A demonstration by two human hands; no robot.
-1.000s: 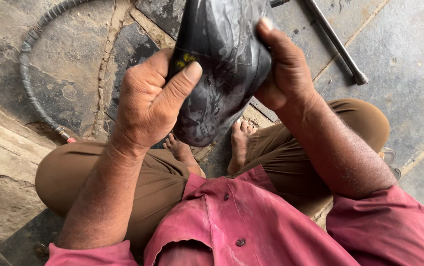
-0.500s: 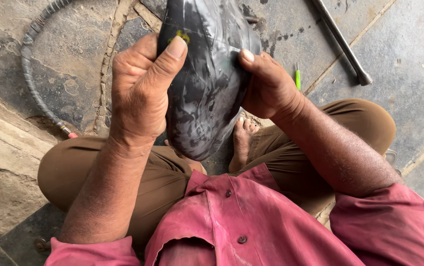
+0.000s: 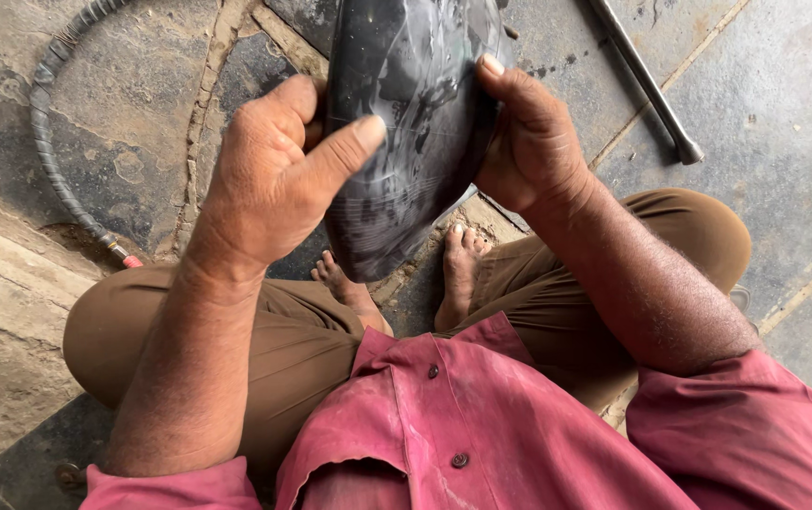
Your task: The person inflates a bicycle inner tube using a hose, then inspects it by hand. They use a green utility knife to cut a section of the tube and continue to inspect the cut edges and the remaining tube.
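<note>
1. A person sits cross-legged on a stone floor [image 3: 784, 85], seen from above, in a dusty red shirt [image 3: 482, 425] and brown trousers [image 3: 293, 331], with bare feet [image 3: 458, 264] tucked in front.
2. Both hands hold up a black rubber inner tube [image 3: 406, 123], smeared with pale streaks, in front of the knees and above the feet; its upper part runs out of the top edge of the view.
3. The left hand [image 3: 269, 175] has its grip clamped on the tube's left side, thumb pressed flat across the face toward the viewer, fingers curled behind.
4. The right hand [image 3: 533, 142] has its grip clamped on the tube's right edge, thumb tip on the front; its fingers are hidden behind the rubber.
5. On the floor to the upper right, well apart from the hands, lies a long metal bar [image 3: 647, 80], possibly a tyre lever.
6. To the left, a ribbed grey hose [image 3: 47, 156] curves across the stone and ends in a small red tip.
</note>
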